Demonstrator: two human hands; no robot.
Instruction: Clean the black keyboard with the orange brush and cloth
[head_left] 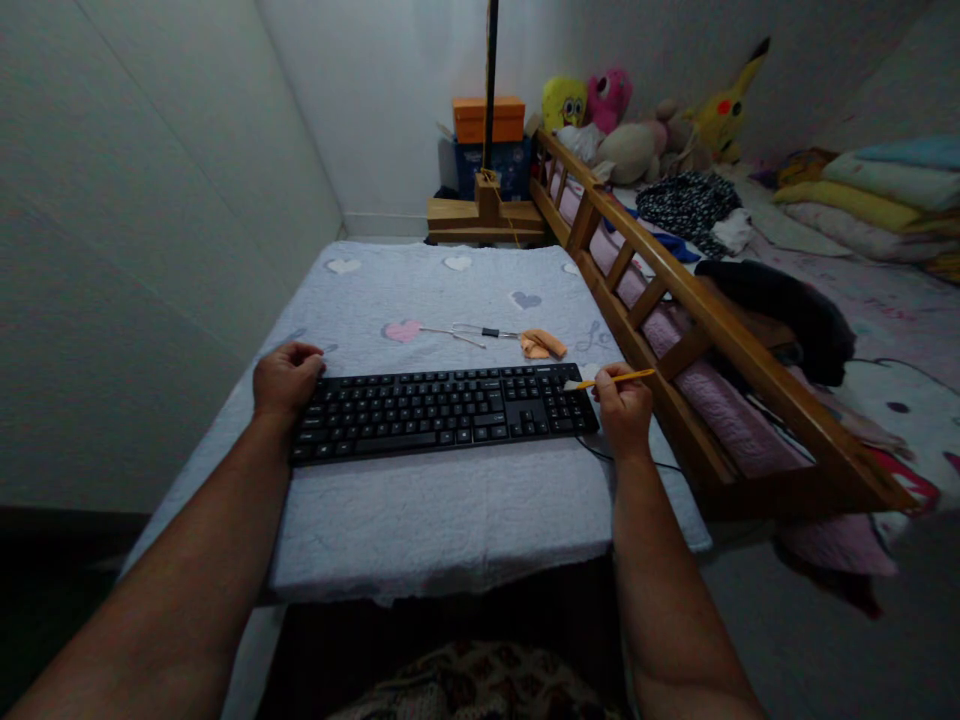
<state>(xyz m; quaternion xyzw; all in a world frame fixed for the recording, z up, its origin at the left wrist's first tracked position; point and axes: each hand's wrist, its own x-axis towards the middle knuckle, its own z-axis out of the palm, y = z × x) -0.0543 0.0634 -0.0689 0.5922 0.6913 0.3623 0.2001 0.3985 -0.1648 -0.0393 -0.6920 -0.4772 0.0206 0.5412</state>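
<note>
A black keyboard (442, 410) lies across a table covered by a pale blue cloth with heart shapes (420, 500). My left hand (285, 378) rests curled on the keyboard's left end, fingers closed over its edge. My right hand (624, 405) sits at the keyboard's right end and pinches a thin yellow brush (611, 380), whose pale tip points at the top right corner keys. The keyboard's black cable (600, 455) runs out by my right wrist.
Metal tongs (469, 333) and an orange cloth (544, 345) lie behind the keyboard. A wooden bed rail (675, 300) borders the table's right side, with plush toys (637, 125) and folded bedding (877, 195) beyond. A white wall runs close on the left.
</note>
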